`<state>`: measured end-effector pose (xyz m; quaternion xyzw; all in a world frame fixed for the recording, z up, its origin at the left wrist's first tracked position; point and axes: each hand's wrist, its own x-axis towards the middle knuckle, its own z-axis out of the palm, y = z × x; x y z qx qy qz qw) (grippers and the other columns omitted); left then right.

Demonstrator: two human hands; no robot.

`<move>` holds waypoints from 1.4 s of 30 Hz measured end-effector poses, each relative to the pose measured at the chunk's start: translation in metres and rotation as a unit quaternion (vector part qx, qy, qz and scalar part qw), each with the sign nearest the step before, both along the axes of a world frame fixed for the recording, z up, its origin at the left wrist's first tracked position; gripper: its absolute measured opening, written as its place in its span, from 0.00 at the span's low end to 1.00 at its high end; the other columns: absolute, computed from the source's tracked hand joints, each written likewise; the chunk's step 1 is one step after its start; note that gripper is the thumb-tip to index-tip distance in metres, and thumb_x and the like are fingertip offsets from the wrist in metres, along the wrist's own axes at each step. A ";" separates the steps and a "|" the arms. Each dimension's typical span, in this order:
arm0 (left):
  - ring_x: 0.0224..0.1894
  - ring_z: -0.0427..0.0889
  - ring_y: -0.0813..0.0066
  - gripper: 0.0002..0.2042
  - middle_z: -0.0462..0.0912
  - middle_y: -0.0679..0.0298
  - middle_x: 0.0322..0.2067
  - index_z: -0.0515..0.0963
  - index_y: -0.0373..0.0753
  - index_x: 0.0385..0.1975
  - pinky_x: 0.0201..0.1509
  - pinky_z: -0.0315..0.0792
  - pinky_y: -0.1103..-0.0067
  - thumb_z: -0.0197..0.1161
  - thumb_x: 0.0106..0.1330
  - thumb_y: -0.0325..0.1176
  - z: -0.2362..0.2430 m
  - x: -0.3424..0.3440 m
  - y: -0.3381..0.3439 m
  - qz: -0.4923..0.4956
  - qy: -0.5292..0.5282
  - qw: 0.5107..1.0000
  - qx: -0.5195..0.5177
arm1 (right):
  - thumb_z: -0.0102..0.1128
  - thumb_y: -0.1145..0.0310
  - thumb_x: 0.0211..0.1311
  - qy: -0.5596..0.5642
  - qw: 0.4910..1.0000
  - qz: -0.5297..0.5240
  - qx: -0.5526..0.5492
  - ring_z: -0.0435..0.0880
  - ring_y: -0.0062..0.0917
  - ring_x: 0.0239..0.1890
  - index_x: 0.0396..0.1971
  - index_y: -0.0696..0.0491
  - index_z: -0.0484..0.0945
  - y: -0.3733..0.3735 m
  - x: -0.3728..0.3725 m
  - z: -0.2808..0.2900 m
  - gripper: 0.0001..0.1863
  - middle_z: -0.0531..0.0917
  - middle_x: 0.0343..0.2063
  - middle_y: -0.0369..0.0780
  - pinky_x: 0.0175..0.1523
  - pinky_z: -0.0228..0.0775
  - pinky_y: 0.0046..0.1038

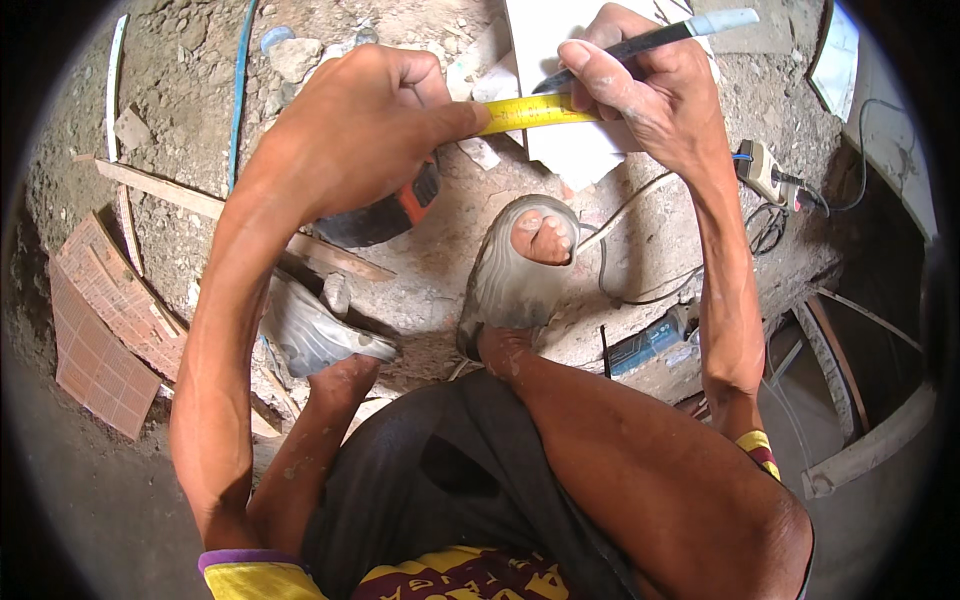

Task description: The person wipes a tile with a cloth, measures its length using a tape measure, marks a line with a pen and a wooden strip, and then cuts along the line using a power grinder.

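Evidently to hold it straight and readable, the left hand (pixel 355 130) and right hand (pixel 660 100) pinch the yellow metal tape blade (pixel 535 113) above a white flat panel (pixel 575 158), its black-and-orange case (pixel 382 219) beneath the left palm. The right fingers also clasp a slim black pen with a pale-blue end (pixel 645 42), tip handily near the markings.
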<state>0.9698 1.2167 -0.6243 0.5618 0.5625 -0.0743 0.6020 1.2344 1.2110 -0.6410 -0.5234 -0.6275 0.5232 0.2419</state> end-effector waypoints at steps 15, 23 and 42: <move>0.23 0.68 0.86 0.21 0.72 0.75 0.19 0.73 0.40 0.21 0.26 0.66 0.78 0.74 0.72 0.43 0.001 0.000 0.000 0.014 0.000 1.000 0.000 | 0.68 0.59 0.77 -0.087 0.991 0.065 0.075 0.81 0.15 0.25 0.31 0.55 0.85 -0.004 0.003 -0.007 0.16 0.85 0.22 0.32 0.31 0.71 0.22; 0.23 0.68 0.86 0.21 0.72 0.74 0.19 0.74 0.39 0.21 0.26 0.66 0.78 0.74 0.72 0.42 0.005 0.000 0.001 0.007 0.012 1.000 0.001 | 0.69 0.60 0.76 -0.072 0.996 0.051 0.023 0.77 0.13 0.24 0.29 0.55 0.84 -0.005 0.001 -0.004 0.16 0.82 0.21 0.31 0.29 0.67 0.22; 0.24 0.70 0.85 0.19 0.72 0.73 0.19 0.77 0.38 0.23 0.27 0.67 0.77 0.75 0.71 0.42 0.006 0.002 0.001 0.024 0.008 1.000 -0.005 | 0.66 0.62 0.78 -0.039 0.999 0.016 -0.015 0.84 0.16 0.27 0.31 0.57 0.84 -0.005 0.007 -0.006 0.16 0.85 0.25 0.35 0.32 0.73 0.22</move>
